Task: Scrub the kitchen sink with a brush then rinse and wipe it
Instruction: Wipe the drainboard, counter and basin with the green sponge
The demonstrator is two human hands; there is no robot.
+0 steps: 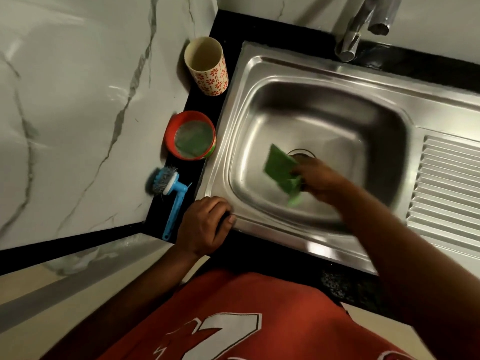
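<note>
A: Where is the cleaning going on?

B: In the basin. The right hand [319, 178] has its fingers clamped on a green scouring pad [281, 168], pressed to the floor of the sink [259, 54] at seven o'clock of the drain [301, 152]. It's blurred, so probably rubbing.

A: And the left hand [205, 227]?

B: Fingers curled over the rim's seven o'clock corner, likely to brace the body. The brush [168, 188] lies unheld on the worktop [187, 167] at eight o'clock, handy.

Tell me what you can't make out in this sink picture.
Head view only.
1. Right hand: finger placement on green pad lost to motion blur.
2. Drain: partly covered by pad and hand.
3. Tap: cut off by top edge.
4. Left hand: fingertips curled under at the sink corner, hidden by its knuckles.
</note>
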